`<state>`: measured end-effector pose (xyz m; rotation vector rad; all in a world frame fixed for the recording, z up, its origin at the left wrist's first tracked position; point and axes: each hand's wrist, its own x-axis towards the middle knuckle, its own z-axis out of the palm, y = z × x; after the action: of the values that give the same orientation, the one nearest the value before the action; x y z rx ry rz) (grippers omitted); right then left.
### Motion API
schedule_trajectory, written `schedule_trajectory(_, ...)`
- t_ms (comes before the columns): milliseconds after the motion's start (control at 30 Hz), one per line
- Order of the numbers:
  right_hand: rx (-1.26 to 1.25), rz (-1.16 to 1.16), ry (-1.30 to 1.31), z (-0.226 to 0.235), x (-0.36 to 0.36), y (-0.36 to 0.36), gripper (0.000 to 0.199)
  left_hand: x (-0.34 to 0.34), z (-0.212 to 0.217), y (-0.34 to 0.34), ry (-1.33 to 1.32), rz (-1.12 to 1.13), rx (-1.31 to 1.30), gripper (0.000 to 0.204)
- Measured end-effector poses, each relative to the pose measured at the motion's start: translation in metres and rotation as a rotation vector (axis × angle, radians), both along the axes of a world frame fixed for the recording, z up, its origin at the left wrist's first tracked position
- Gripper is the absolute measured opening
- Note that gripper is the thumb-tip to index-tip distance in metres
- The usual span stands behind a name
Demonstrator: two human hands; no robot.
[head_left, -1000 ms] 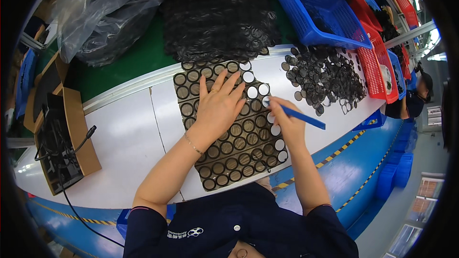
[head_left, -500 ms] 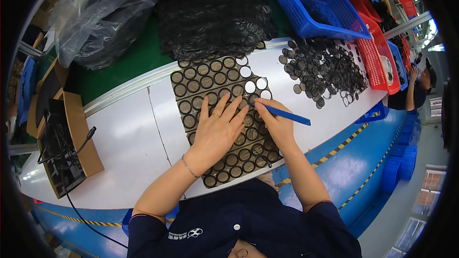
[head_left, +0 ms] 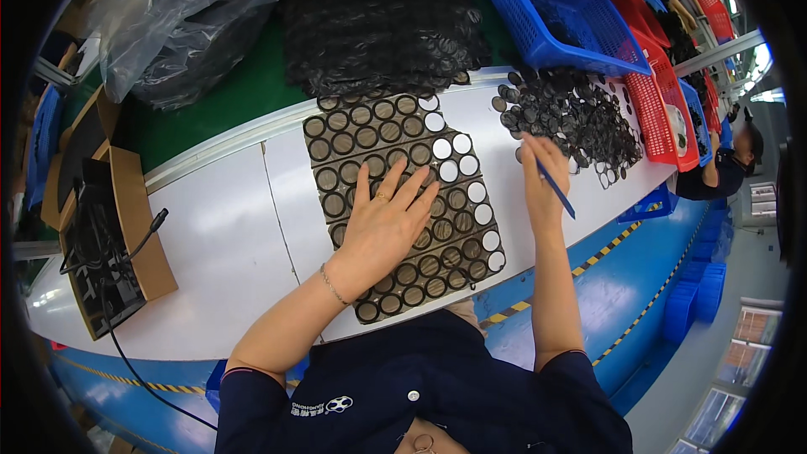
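My left hand point(head_left: 380, 217) lies flat with spread fingers on a brownish sheet point(head_left: 357, 154) of round, black-rimmed discs in rows. Along the sheet's right side several round spots point(head_left: 447, 171) show white. In my right hand point(head_left: 541, 175) is a slim blue stick-like tool point(head_left: 556, 191), pinched so that its tail points down to the right. That hand hovers right of the sheet, its fingertips at the near left edge of a pile of loose dark discs point(head_left: 580, 122). Whether the fingertips also hold a disc, I cannot make out.
Stacked dark sheets in clear film point(head_left: 378, 29) lie beyond the sheet, with a plastic bag point(head_left: 185, 29) to their left. A blue basket point(head_left: 563, 21) and red baskets point(head_left: 664, 109) stand at the far right. An open cardboard box point(head_left: 143, 235) with cables is at left. A person point(head_left: 727, 164) works at right.
My right hand has moved right and away with the blue tool, from the sheet to the loose pile. More white round spots show on the sheet's right side. My left hand stays put.
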<state>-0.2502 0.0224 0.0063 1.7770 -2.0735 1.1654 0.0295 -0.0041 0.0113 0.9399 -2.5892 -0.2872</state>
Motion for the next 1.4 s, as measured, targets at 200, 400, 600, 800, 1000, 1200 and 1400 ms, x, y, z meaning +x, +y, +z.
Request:
schedule_trajectory(200,0.4,0.171,-0.831,0.004,0.084,0.049,0.018,0.001,0.005,0.014,-0.063,-0.092,0.01,0.037)
schedule_trajectory(400,0.398,0.189,-0.79,0.003,0.083,0.049,0.018,0.002,0.007,0.015,-0.093,-0.105,-0.029,0.037)
schedule_trajectory(600,0.393,0.206,-0.757,0.003,0.082,0.05,0.017,0.003,0.007,0.016,-0.071,-0.109,-0.02,0.039)
schedule_trajectory(800,0.126,0.283,0.008,0.004,0.09,0.047,0.017,0.003,0.006,0.017,-0.095,-0.111,0.004,0.039)
schedule_trajectory(1000,0.024,0.005,-0.054,0.002,0.01,0.025,0.018,0.004,0.008,0.022,-0.112,-0.133,-0.033,0.038)
schedule_trajectory(1200,0.485,0.123,-1.027,0.013,0.083,0.08,0.019,0.008,0.014,0.037,-0.114,-0.208,0.03,0.04)
schedule_trajectory(1400,0.428,0.195,-0.825,0.001,0.083,0.08,0.023,0.007,0.009,0.04,-0.101,-0.19,0.001,0.043)
